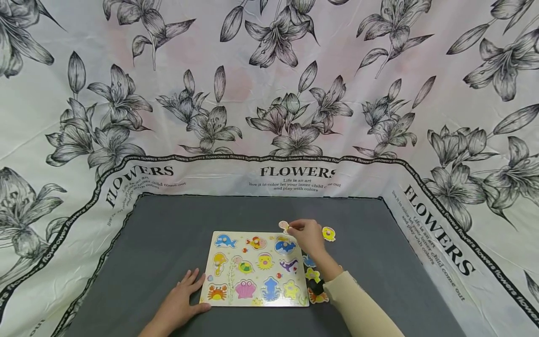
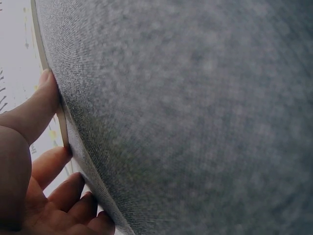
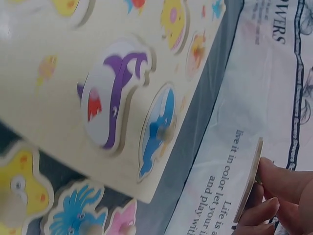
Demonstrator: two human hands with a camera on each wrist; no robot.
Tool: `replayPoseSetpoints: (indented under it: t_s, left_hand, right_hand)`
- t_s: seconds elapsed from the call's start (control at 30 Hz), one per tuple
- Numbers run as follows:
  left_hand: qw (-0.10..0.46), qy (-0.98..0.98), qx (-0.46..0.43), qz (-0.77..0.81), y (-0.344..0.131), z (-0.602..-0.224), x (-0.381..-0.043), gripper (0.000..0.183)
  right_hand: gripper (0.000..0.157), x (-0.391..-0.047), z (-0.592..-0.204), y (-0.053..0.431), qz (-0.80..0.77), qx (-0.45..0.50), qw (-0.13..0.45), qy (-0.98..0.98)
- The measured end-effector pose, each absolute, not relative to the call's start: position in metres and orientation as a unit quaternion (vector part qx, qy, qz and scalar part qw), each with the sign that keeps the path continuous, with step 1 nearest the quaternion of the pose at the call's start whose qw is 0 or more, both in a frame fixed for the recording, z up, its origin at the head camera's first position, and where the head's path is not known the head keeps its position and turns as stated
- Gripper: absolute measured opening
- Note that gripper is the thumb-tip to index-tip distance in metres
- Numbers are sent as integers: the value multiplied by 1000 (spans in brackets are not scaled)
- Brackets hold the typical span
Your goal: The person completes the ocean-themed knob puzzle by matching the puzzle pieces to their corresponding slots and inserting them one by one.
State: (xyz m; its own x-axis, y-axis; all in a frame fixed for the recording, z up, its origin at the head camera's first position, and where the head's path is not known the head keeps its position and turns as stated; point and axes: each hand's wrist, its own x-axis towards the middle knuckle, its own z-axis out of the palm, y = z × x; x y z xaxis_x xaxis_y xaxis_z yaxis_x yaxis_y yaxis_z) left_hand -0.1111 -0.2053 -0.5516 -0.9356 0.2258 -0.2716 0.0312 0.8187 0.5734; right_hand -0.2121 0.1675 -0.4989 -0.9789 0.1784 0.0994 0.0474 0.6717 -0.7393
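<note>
In the head view my left hand (image 1: 180,298) is at the lower left corner of a wooden sea-animal puzzle board (image 1: 234,302), its fingers loosely spread. The left wrist view shows that thumb and forefinger touching the board's edge. Beyond the board's upper right corner, my right hand (image 1: 309,238) pinches a small, pale puzzle piece (image 1: 283,226). The right wrist view has this piece (image 3: 250,183) edge-on between thumb and fingers, so its picture is hidden. A blue whale piece (image 3: 157,128) with a knob sits in the board, near a purple dolphin shape (image 3: 113,100).
Beside the board's right edge lie loose pieces: a yellow star (image 1: 312,274), a blue octopus (image 3: 78,209), a pink piece (image 3: 122,218) and an orange crab (image 1: 318,296). A round yellow piece (image 1: 329,234) lies right of my right hand. Flower-printed cloth (image 1: 294,175) borders the grey tabletop (image 1: 177,224).
</note>
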Motion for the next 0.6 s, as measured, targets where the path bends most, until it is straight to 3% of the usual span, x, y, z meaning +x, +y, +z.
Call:
replayPoseSetpoints:
  t_s: [0.6]
  left_hand:
    - [176, 938, 61, 292, -204, -556, -112, 97]
  right_hand:
    - [6, -201, -499, 127, 427, -19, 68, -902]
